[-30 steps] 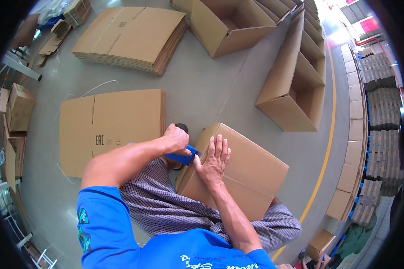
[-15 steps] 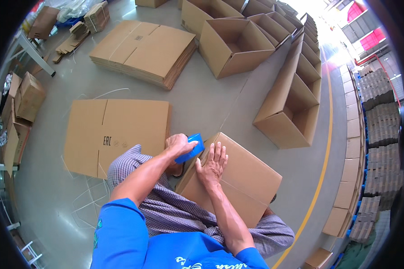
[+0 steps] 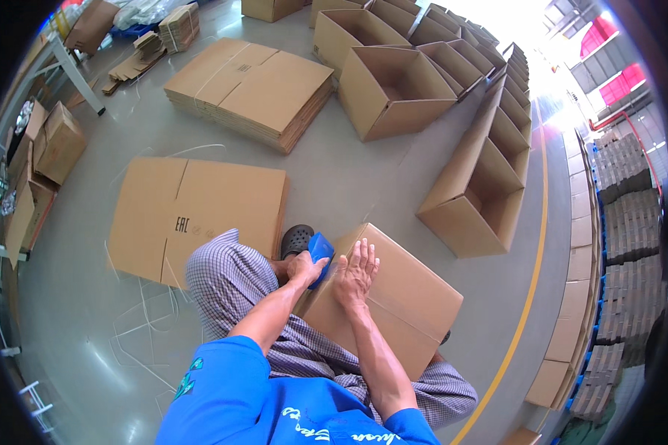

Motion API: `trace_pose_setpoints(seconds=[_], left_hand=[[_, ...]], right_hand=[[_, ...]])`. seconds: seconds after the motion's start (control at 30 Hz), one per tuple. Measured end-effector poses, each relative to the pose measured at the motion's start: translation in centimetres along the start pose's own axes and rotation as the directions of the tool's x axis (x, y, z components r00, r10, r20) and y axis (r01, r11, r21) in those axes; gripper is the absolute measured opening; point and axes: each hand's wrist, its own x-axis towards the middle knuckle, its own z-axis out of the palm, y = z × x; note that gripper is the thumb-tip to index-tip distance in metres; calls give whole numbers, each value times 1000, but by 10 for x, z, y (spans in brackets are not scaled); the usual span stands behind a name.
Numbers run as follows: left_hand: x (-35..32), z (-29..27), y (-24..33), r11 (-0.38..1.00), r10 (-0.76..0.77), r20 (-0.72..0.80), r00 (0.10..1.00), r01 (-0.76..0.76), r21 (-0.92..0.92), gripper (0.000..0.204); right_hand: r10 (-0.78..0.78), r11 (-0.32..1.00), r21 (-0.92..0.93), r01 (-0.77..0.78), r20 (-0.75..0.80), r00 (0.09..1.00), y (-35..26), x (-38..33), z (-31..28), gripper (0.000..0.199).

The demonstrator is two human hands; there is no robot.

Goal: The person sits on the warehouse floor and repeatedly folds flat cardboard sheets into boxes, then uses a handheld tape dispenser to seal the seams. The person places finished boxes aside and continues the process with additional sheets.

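At one o'clock from the blue shirt (image 3: pixel 263 406), my right grip (image 3: pixel 355 280) lies flat on the brown carton (image 3: pixel 407 291), fingers stretched, holding nothing; at twelve, my left grip (image 3: pixel 301 268) is wrapped around a blue hand tool (image 3: pixel 320 248). I should press steadily and guide the tool evenly, I think. The carton looks closed and plain, with a faint line crossing its upper face.

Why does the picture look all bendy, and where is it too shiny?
Head view: the fisheye lens makes the yellow floor line curve, and the corners go black; head view, upper right: the background is washed out white; head view, lower left: the floor shines with glare; head view, middle: the right hand and carton look fairly clear.
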Motion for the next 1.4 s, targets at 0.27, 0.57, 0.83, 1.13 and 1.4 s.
trace_pose_setpoints(seconds=[0.27, 0.57, 0.83, 1.13, 1.4], left_hand=[[4, 24, 8, 998, -43, 35, 998, 45, -51, 49], [-6, -14, 57, 933, 45, -313, 949, -152, -327, 40], [-27, -13, 66, 965, 21, -312, 950, -101, -243, 34], [-85, -9, 26, 882, 173, -107, 979, -202, -426, 27], [-45, -49, 112, 926, 256, -454, 854, -350, -137, 43]], right_hand=[[-37, 898, 421, 127, -214, 976, 26, -21, -32, 42], [877, 434, 180, -883, -309, 369, 201, -202, -102, 69], [910, 402, 416, -816, -86, 405, 171, -156, -133, 62], [507, 844, 349, -407, -268, 819, 232, -2, -161, 81], [584, 778, 231, -585, -610, 536, 169, -117, -86, 94]])
